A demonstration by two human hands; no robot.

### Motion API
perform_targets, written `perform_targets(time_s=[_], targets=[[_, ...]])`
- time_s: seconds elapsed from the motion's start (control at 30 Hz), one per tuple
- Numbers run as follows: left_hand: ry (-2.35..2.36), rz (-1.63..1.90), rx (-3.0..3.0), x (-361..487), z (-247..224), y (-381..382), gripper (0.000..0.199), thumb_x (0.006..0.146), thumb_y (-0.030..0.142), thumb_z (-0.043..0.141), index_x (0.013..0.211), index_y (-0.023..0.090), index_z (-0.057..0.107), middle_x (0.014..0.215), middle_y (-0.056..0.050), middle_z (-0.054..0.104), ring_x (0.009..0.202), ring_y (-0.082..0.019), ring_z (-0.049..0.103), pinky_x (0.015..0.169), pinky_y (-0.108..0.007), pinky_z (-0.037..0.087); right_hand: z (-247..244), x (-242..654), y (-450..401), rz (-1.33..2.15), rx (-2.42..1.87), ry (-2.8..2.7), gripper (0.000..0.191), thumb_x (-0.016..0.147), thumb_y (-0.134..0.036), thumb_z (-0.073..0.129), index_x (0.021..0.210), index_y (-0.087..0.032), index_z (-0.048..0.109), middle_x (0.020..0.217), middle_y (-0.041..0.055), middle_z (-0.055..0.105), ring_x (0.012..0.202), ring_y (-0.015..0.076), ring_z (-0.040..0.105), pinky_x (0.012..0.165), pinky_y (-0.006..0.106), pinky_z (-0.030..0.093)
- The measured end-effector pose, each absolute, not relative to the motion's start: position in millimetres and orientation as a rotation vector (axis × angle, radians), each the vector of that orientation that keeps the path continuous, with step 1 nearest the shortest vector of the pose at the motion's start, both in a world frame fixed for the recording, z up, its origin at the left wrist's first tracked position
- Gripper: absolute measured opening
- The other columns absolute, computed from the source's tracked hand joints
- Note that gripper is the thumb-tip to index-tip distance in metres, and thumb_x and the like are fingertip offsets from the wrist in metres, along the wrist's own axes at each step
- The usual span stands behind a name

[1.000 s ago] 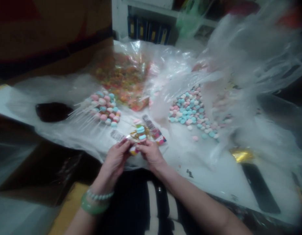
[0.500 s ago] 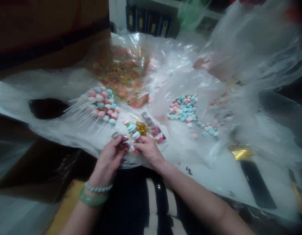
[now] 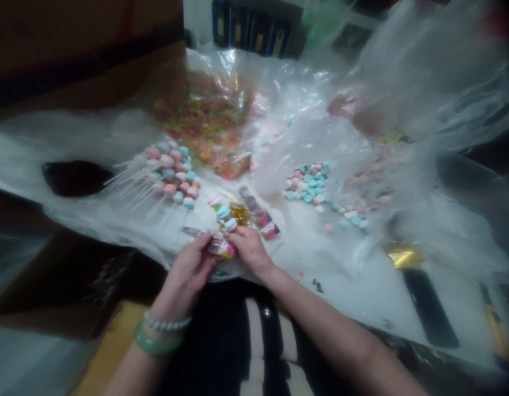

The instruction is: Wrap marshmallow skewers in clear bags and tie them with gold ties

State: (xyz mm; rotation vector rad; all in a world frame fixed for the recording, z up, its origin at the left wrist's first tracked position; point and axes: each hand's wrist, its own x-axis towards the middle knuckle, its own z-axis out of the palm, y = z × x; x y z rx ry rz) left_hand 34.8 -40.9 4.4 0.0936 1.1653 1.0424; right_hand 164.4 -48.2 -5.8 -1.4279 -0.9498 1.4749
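Candy stick [image 3: 222,211]: matte, rounded pieces in pale blue, green and pink, stacked in a row; it sits over the bench [image 3: 345,294], in front of shiny, thin gold strands [image 3: 240,213].
Long axis: slanted, the pink top aimed away from the person and to the left, the lower end at the right hand [image 3: 251,250].
Right fingers: pinching the candy stick at its lower end.
Wrapper [image 3: 220,245]: clear, glossy film with a bright printed end, just below the candy stick.
Left hand [image 3: 194,265]: thumb and fingers pinching the wrapper's near-left edge.
Since a second ago: the candy stick leans further left; the wrapper shows flatter and more fully.
Finished-looking bunch [image 3: 171,170]: round candies on thin white sticks, lying left on crinkled plastic [image 3: 114,223].
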Motion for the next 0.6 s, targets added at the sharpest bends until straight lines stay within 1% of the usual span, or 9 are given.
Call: perform_targets(time_s=[0.1,0.17,0.23,0.33,0.47,0.53,0.6], targets=[[1.226,1.126,0.142,36,-4,-42,0.016,0.085,0.011,0.066,0.069,0.012,0.065,0.063,-0.002,0.064,0.054,-0.011,0.058,0.05,-0.021,0.049,-7,163,-48,1.41,-1.421,-0.954,0.027,0.07,-0.044,0.068,0.065,-0.019,0.059,0.059,-0.0053,0.049,0.062,0.0116,0.041,0.06,0.025,0.034],[1.221,1.217,0.141,40,-9,-41,0.02,0.078,0.015,0.075,0.063,0.013,0.062,0.059,0.0,0.061,0.053,-0.01,0.056,0.052,-0.02,0.049,-6,160,-50,1.43,-1.371,-0.918,0.028,0.064,-0.041,0.075,0.069,-0.019,0.058,0.063,-0.0058,0.052,0.063,0.0112,0.043,0.062,0.024,0.036],[1.178,1.291,0.141,45,-12,-41,0.02,0.074,0.016,0.08,0.063,0.013,0.062,0.06,0.0,0.062,0.055,-0.01,0.057,0.056,-0.02,0.05,-5,157,-51,1.503,-1.301,-0.856,0.029,0.058,-0.033,0.079,0.073,-0.019,0.059,0.067,-0.0057,0.056,0.065,0.0113,0.047,0.064,0.024,0.039],[1.166,1.32,0.137,50,-12,-43,0.015,0.079,0.018,0.075,0.069,0.012,0.065,0.064,0.0,0.065,0.056,-0.01,0.059,0.053,-0.019,0.05,-2,158,-50,1.568,-1.278,-0.793,0.023,0.058,-0.027,0.073,0.076,-0.018,0.062,0.067,-0.0052,0.059,0.065,0.0117,0.049,0.064,0.024,0.041],[1.208,1.218,0.156,46,-8,-44,0.016,0.088,0.022,0.064,0.076,0.012,0.067,0.068,-0.003,0.067,0.056,-0.013,0.062,0.045,-0.021,0.048,-1,167,-45,1.503,-1.415,-0.866,0.009,0.057,-0.021,0.066,0.064,-0.018,0.06,0.058,-0.0072,0.052,0.06,0.0101,0.045,0.059,0.022,0.036],[1.202,1.103,0.207,42,-7,-43,0.012,0.085,0.019,0.067,0.077,0.01,0.069,0.07,-0.005,0.068,0.055,-0.013,0.062,0.044,-0.021,0.049,-3,171,-42,1.508,-1.423,-0.871,0.009,0.057,-0.022,0.065,0.062,-0.018,0.059,0.055,-0.0075,0.049,0.058,0.0098,0.043,0.057,0.023,0.035],[1.198,0.998,0.249,39,-7,-43,0.006,0.079,0.013,0.072,0.076,0.009,0.069,0.069,-0.005,0.068,0.053,-0.013,0.061,0.045,-0.022,0.051,-5,172,-41,1.552,-1.378,-0.855,0.013,0.059,-0.027,0.067,0.061,-0.019,0.057,0.054,-0.0072,0.048,0.055,0.0095,0.042,0.055,0.024,0.034]])
